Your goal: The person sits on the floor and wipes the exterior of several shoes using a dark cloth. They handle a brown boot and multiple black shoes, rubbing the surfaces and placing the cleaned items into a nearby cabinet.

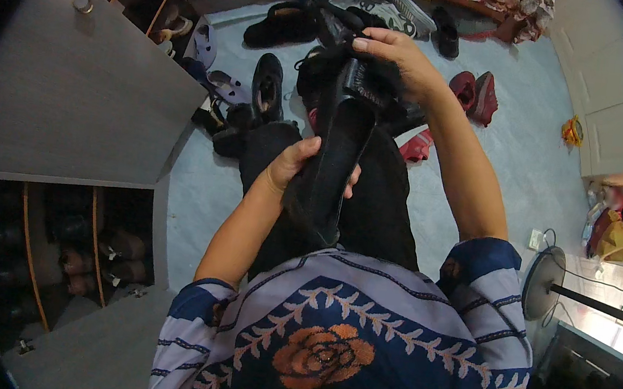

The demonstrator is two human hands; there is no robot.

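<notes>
A black heeled boot [342,152] is held over my lap, its toe towards my body and its heel pointing away. My left hand [295,161] wraps around its front part, with the thumb on one side and fingertips showing on the other. Beyond the heel, my right hand [399,57] grips dark material that looks like the boot's upper end. Dark shoes behind it blur that outline. Close by on the floor stand a black slip-on shoe [268,86] and a pink shoe [416,146], partly hidden by my leg.
Left of me stands a grey shoe cabinet [91,100] with shoes in its slots. Purple clogs [228,87], a black slipper [282,25], grey-white sneakers [407,12] and dark red shoes [484,99] lie on the floor. A round stand base [542,284] is at right, near white cabinets [622,126].
</notes>
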